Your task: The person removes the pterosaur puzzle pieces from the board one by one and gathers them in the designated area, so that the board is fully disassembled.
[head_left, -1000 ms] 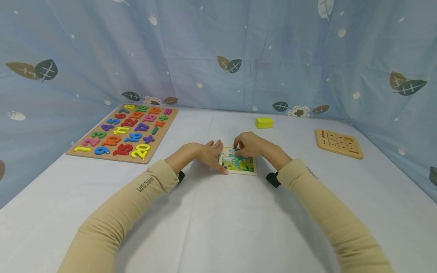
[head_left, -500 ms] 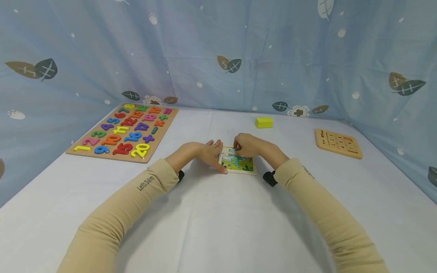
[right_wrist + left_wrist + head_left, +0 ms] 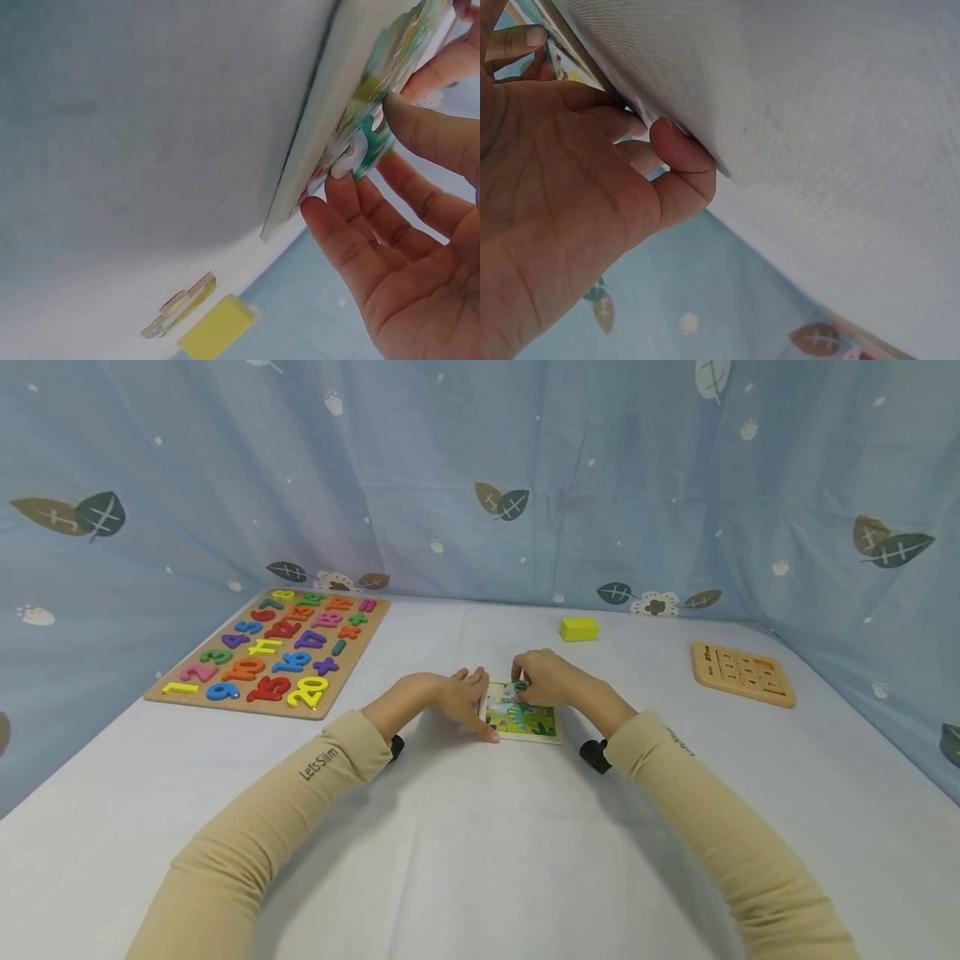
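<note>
A small jigsaw puzzle board [image 3: 540, 725] with a green dinosaur picture and pale wooden rim lies mid-table. My left hand [image 3: 454, 697] rests along its left side, thumb at the near left corner; the left wrist view shows that palm [image 3: 562, 172] and the board's edge. Over the far part of the board, my right hand [image 3: 553, 678] pinches a teal and white puzzle piece [image 3: 367, 146] between thumb and fingers. That piece stands tilted against the picture. Past the right hand, another loose puzzle piece [image 3: 180, 306] lies on the table, hidden in the head view.
A yellow block [image 3: 579, 629] sits behind the board. To the left is a large number board [image 3: 347, 672] with colourful numerals. A wooden board with small digits [image 3: 742, 674] lies at the right. A blue patterned curtain [image 3: 450, 460] hangs behind the table.
The right fingers have shifted slightly at the far part of the board, and the pinched puzzle piece now shows more, tilted up. The left hand has stayed in place.
</note>
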Available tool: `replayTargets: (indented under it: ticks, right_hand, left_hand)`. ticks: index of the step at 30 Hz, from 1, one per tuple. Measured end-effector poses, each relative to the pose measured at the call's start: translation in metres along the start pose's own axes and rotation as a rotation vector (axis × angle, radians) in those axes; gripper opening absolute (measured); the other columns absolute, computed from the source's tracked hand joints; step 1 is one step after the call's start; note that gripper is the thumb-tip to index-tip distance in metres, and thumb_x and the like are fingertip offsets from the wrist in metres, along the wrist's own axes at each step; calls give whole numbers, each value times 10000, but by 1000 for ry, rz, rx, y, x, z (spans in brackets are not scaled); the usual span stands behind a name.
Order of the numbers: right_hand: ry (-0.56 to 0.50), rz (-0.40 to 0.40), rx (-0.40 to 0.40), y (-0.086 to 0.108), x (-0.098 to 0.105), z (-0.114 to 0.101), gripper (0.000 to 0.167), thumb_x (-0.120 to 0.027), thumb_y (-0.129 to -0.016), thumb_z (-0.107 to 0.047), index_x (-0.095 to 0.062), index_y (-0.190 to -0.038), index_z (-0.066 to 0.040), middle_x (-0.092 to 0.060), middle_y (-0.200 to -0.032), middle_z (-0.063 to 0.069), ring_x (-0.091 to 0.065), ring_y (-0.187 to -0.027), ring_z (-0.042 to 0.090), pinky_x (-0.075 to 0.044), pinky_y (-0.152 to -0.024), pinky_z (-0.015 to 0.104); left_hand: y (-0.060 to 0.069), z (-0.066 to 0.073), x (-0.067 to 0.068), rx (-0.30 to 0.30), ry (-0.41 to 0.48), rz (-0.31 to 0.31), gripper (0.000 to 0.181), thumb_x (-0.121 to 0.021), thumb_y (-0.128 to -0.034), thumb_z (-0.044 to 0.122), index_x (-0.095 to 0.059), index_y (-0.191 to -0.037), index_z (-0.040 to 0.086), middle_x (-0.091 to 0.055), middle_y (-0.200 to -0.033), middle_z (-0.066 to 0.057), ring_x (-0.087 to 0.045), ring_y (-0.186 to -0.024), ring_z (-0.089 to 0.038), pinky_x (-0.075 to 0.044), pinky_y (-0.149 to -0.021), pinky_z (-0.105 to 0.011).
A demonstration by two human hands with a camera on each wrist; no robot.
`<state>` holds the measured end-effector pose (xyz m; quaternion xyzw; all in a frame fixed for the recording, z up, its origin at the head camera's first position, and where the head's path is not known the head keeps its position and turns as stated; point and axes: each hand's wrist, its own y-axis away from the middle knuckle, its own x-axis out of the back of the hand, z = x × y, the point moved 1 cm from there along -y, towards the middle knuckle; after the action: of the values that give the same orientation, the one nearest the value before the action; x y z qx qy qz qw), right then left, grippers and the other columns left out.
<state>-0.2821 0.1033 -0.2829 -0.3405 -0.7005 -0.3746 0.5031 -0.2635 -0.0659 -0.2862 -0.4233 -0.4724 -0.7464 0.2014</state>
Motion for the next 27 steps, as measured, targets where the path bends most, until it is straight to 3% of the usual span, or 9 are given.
replayTargets:
  ticks: [8, 17, 27]
  right_hand:
    - [17, 51, 33, 2, -1, 0, 288, -692, -887, -217, -637, -1108, -39, -639, -996, 120, -577, -881, 220, -506, -804, 352]
    - [109, 42, 95, 4, -3, -2, 313, -648, -928, -221, -633, -1152, -2, -669, -1070, 112, -620, -938, 201, -519, -860, 357]
    - [12, 74, 137, 7, 4, 8, 281, -636, -934, -178, -633, -1140, 14, -650, -979, 107, -570, -829, 188, -514, -797, 339]
  left_hand:
    - [-1, -2, 0, -1, -9, 3, 1114, -559, -871, 626, 107, -1522, 14, 152, -1604, -141, 138, -1483, -335, -3, -1209, -482]
    - [-1, -1, -1, -9, 0, 4, 1116, -558, -868, 631, 105, -1523, 18, 153, -1604, -142, 139, -1484, -331, -5, -1211, -475]
    - [-3, -2, -1, 0, -27, 10, 1122, -551, -863, 645, 99, -1524, 14, 138, -1608, -144, 121, -1488, -333, -17, -1214, -467]
